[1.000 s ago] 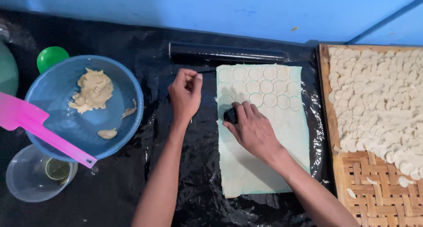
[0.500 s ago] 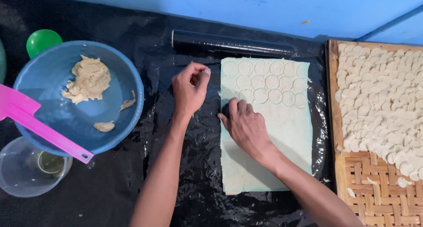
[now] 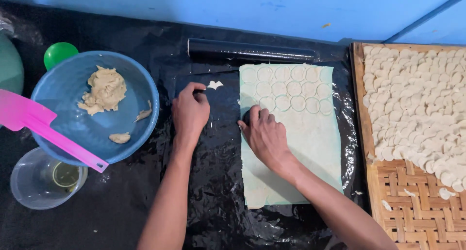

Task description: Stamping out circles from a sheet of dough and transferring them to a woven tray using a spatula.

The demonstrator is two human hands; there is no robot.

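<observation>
Right hand point(image 3: 264, 136) is pressing down mid-frame on the rolled dough sheet point(image 3: 301, 153), fingers curled tight over a small dark cutter point(image 3: 246, 116). Left hand point(image 3: 190, 112), fingers loosely bent, is pinching a dough scrap point(image 3: 214, 85) on the black plastic point(image 3: 213, 192).

We see a black plastic sheet point(image 3: 213, 201) covering the table. On it lie a dough sheet point(image 3: 310, 148), a black roller point(image 3: 250, 51), a dough scrap point(image 3: 214, 85), a blue bowl point(image 3: 65, 87), a clear cup point(image 3: 29, 182), a green ball point(image 3: 59, 53) and a woven tray point(image 3: 417, 206).
</observation>
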